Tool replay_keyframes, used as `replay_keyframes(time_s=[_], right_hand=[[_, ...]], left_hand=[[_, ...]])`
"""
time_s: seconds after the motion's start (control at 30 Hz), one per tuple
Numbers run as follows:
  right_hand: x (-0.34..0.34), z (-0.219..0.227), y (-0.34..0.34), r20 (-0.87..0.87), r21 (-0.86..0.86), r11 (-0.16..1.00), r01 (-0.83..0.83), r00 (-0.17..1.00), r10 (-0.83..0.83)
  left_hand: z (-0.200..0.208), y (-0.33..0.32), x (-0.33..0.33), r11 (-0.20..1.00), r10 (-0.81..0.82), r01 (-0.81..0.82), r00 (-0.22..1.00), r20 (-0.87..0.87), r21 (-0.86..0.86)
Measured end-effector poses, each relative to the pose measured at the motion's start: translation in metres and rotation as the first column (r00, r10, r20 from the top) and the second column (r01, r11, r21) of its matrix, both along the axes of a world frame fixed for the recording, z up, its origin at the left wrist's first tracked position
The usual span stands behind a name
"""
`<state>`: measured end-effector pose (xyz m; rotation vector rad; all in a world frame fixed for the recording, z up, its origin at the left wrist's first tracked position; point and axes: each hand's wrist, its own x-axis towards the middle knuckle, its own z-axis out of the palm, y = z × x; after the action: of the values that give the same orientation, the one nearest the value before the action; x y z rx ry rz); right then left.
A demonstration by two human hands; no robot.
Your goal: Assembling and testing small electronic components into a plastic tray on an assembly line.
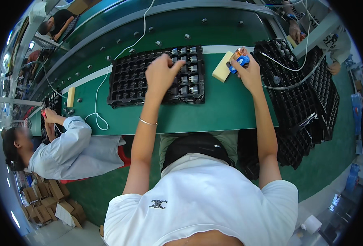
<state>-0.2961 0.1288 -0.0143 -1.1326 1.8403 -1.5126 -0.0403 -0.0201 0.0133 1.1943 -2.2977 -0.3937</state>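
My left hand [161, 74] is over the middle of a black compartment tray [128, 92], its fingers curled down and its thumb stretched to the right. Its fingertips are hidden, so whatever they hold does not show. Small silvery parts [193, 78] sit in the tray's right-hand columns; the left compartments look dark. My right hand [251, 73] is closed around a small blue object with a clear orange end [239, 59], whose kind I cannot make out. Touching or just beside that object is a pale yellow sponge-like block [222, 71], tilted on the green bench.
Stacked black trays [288, 94] lie to the right with white cables across them. A white cord [102, 117] loops on the bench [214, 117] left of my tray. Small metal parts [158, 43] dot the far green surface. A co-worker [75, 151] sits at the left.
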Motion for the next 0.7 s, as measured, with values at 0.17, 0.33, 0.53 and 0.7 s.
replay_keyframes(time_s=[0.17, 0.33, 0.53, 0.7], right_hand=[[0.005, -0.014, -0.005, -0.492, -0.035, 0.989, 0.14, 0.86, -0.139], [0.011, -0.014, -0.009, -0.564, -0.069, 0.978, 0.197, 0.801, -0.202], [0.01, -0.014, -0.007, -0.557, -0.071, 0.978, 0.198, 0.805, -0.204], [0.011, -0.015, -0.007, -0.542, -0.065, 0.978, 0.199, 0.816, -0.202]], left_hand=[[-0.005, -0.033, -0.009, 0.984, 0.162, -0.132, 0.937, 0.309, -0.117], [-0.003, -0.034, -0.019, 0.991, 0.13, -0.109, 0.934, 0.332, -0.081], [0.004, -0.02, -0.016, 0.987, 0.126, -0.113, 0.985, 0.12, -0.111], [0.002, -0.003, -0.01, 0.983, -0.072, 0.125, 0.935, -0.348, 0.134]])
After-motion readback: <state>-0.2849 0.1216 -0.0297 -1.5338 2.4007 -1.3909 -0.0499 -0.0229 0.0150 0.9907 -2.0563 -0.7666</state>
